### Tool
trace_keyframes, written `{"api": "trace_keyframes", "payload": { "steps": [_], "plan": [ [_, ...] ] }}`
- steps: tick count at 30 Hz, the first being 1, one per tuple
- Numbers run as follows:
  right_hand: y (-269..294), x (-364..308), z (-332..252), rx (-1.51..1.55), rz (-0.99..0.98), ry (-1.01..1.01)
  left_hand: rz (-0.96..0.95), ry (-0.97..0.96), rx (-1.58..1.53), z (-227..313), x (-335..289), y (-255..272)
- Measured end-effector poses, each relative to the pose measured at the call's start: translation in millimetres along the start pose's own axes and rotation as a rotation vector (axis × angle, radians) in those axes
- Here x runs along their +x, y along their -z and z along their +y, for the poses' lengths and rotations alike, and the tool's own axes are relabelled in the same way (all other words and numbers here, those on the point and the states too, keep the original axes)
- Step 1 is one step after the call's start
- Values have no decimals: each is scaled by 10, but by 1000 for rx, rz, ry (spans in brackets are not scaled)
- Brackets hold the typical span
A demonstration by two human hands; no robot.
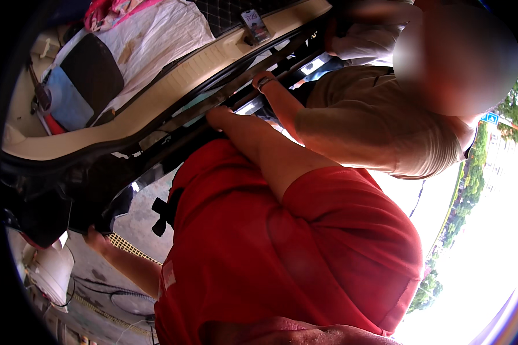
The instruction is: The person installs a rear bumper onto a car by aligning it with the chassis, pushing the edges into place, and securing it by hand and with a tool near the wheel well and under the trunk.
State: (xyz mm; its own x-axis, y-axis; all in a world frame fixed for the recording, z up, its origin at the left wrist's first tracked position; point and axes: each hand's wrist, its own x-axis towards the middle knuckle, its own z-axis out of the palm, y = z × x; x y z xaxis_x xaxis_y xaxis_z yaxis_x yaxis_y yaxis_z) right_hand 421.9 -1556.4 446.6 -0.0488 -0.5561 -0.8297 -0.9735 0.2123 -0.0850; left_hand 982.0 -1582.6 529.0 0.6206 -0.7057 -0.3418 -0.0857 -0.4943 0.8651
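A long black car bumper [95,198] runs along the rear sill of a car, its glossy end hanging at the left. My left hand [99,240] grips the lower edge of that end, with the fingers partly hidden. Farther right, my right hand [220,118] is closed over the dark edge of the same part, its fingertips out of sight. Beside it, the hand [263,81] of a co-worker in an olive shirt [380,121] reaches to the bars along the sill.
A phone [255,26] rests on the beige sill [172,89]. Inside the car lie a stained white sheet [149,40], a black and blue pad [83,83] and pink cloth [118,11]. A white bucket [53,276], cables and a yellow grating [129,247] are on the floor.
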Motion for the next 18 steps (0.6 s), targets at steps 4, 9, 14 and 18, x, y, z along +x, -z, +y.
{"api": "trace_keyframes", "payload": {
  "steps": [4,9,14,18],
  "plan": [
    [-9,37,-32,-9,7,2,-26,-19,-35,-111,117,94],
    [-40,52,-4,-20,-17,-24,-28,12,-38,-145,172,64],
    [42,33,-73,-48,-56,-37,-41,-18,-62,-120,117,76],
    [59,15,-57,-44,-71,-46,-69,-10,-107,-42,46,1]
  ]
}}
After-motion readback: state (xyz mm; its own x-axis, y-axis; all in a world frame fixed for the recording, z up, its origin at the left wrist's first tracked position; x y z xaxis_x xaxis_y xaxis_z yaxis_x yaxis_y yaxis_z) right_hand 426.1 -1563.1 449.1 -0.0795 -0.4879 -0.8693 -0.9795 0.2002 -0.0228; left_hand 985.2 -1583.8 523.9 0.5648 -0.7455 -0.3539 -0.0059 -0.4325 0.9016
